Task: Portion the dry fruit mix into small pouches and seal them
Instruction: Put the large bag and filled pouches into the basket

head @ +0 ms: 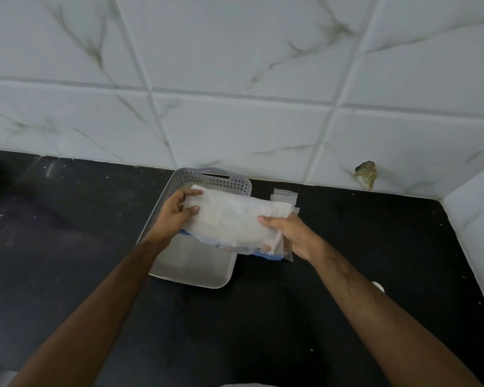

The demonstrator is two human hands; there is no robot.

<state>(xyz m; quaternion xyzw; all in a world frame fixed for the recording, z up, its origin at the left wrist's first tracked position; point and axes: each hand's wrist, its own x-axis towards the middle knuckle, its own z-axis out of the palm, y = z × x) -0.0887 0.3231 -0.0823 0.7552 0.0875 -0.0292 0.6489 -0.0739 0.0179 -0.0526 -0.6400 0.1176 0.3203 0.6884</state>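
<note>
Holding a large whitish bag (235, 219) between both hands above a grey perforated basket (224, 181) on the black worktop (67, 233) — judged to be the bulk pack being readied, with no portioning yet begun. Left hand (176, 212): fingers curled over the bag's left end, thumb on top, gripping it. Right hand (288, 233): thumb laid along the bag's face, fingers beneath, pinching its right end together with some clear plastic edged in blue. Contents of the bag: cannot tell, the film being cloudy. Basket interior: pale floor showing, nothing distinct inside that can be made out. Clear small pouches (285, 196) — a flat stack lying on the worktop just right of the basket, partly behind the bag, apparently unfilled. Handling advice: keep the bag level and supported at both ends, find its mouth before tipping, and open it over the basket so strays are caught.
</note>
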